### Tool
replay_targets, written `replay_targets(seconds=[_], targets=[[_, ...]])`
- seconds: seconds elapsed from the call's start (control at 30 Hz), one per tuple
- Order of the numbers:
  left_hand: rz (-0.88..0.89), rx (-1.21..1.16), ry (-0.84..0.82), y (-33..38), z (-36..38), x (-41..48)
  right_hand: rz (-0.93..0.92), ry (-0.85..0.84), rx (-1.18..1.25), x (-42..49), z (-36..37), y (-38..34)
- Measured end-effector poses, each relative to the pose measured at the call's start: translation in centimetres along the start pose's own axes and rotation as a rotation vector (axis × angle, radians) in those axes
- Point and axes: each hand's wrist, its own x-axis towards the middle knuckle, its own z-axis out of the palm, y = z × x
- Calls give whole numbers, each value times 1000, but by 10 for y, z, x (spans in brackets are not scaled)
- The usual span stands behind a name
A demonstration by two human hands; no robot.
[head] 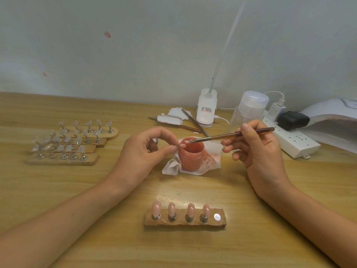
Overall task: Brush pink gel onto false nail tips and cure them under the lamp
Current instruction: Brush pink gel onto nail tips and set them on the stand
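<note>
Wooden desk (116, 209) — L hand (143, 151) pinches tip (182, 145) at jar (191, 157) rim; R hand (257, 149) grips brush (231, 135), bristles at tip. Best: thin, even strokes w/o flooding edges — lamp (332, 120) far right.

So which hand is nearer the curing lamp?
Right. The right hand, holding the brush, is left of the lamp; the left hand is farther left, past the jar.

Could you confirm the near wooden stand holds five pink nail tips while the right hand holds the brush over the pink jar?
No: the head view shows four pink nail tips on the near wooden stand, its rightmost metal disc bare. The right hand does hold the brown brush over the pink jar.
</note>
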Motion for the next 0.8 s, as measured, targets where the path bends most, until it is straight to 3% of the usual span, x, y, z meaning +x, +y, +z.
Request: replay_targets(seconds=[0.8], targets=[[6,10,-2,1,-1,0,12,16,-114,-1,2,1]])
